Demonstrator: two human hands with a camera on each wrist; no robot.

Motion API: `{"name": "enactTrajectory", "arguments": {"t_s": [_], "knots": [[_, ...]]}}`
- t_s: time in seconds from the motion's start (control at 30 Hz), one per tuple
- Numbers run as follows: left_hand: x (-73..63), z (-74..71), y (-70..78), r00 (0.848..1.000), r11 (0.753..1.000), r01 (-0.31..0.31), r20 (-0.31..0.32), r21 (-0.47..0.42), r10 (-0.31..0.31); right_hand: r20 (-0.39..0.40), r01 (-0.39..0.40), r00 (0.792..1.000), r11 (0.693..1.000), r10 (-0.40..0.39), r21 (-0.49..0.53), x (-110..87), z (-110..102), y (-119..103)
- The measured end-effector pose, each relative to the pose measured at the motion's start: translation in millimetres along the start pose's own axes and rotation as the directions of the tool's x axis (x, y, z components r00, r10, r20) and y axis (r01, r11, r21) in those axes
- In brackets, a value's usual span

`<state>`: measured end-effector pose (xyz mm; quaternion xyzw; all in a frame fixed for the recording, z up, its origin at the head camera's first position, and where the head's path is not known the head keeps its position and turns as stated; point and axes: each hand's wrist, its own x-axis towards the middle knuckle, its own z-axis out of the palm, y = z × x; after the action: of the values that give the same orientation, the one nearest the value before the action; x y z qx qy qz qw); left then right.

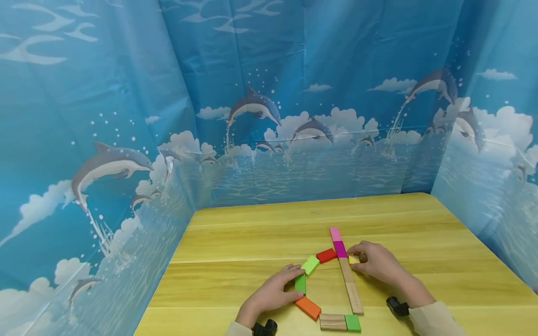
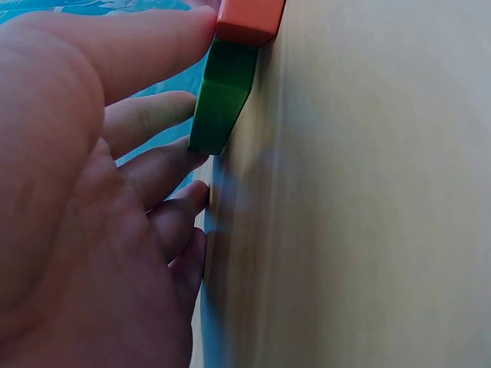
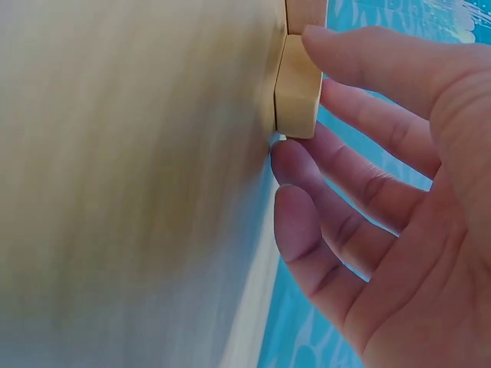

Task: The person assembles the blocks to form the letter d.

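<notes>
My left hand (image 1: 275,289) holds a green block (image 1: 300,284), the thumb at its near end beside an orange block (image 1: 308,308) and the fingers at its far end. In the left wrist view the same green block (image 2: 222,100) lies against the orange block (image 2: 249,19). Between thumb and fingers, my right hand (image 1: 380,263) pinches a yellow block (image 1: 353,259) beside the straight row. Part of that block is hidden by the fingers. Seen from the right wrist, the thumb rests on one end of this block (image 3: 299,84) and fingertips sit behind it.
A straight row runs through pink (image 1: 335,234), magenta (image 1: 340,249) and plain wooden blocks (image 1: 354,297). Left of it curve a red block (image 1: 326,255) and a light green block (image 1: 311,265). Nearer lie a wooden block (image 1: 332,322) and another green block (image 1: 352,323). Dolphin-printed curtains surround the yellow table (image 1: 235,242).
</notes>
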<state>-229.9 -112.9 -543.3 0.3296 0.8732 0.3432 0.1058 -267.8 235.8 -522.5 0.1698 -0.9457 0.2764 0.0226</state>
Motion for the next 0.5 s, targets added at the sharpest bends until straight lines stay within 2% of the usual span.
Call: {"name": "enactTrajectory", "arguments": {"t_s": [0.5], "knots": [[0.2, -0.1, 1.4, 1.000, 1.000, -0.002, -0.016, 0.021, 0.002, -0.027, 0.031, 0.999, 0.999, -0.031, -0.023, 5.7, 6.7, 2.7]]}}
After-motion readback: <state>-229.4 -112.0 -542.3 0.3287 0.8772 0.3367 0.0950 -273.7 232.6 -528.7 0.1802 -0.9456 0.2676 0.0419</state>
